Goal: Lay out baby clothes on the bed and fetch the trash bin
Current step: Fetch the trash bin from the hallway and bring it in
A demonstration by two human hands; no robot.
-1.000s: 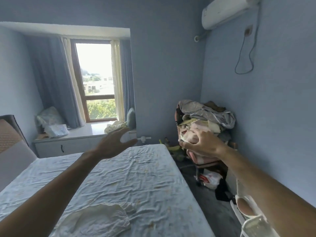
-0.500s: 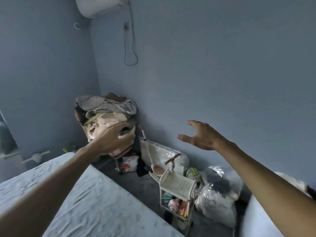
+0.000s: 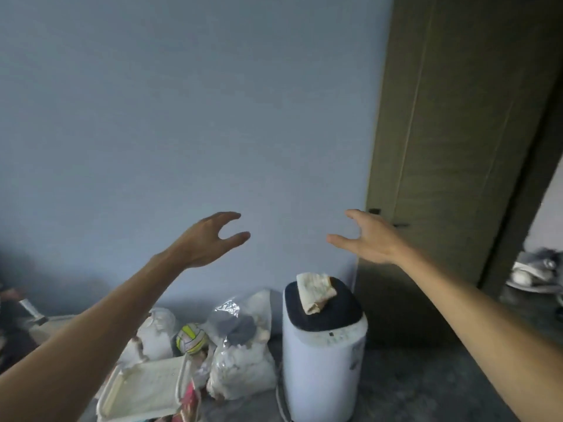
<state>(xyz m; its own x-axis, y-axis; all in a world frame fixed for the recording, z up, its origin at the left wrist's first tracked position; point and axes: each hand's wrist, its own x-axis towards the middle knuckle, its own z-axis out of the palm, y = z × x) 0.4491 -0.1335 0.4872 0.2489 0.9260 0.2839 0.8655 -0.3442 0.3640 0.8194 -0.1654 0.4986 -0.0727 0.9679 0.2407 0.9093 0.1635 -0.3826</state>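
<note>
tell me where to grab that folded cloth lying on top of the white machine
Pinch the folded cloth at its near end, which overhangs the dark lid, coming from above and in front. It lies flat and loose, and both hands are free.

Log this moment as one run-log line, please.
left hand: open, empty | right hand: open, empty | white appliance: by wall, folded cloth on lid | door: open
</note>
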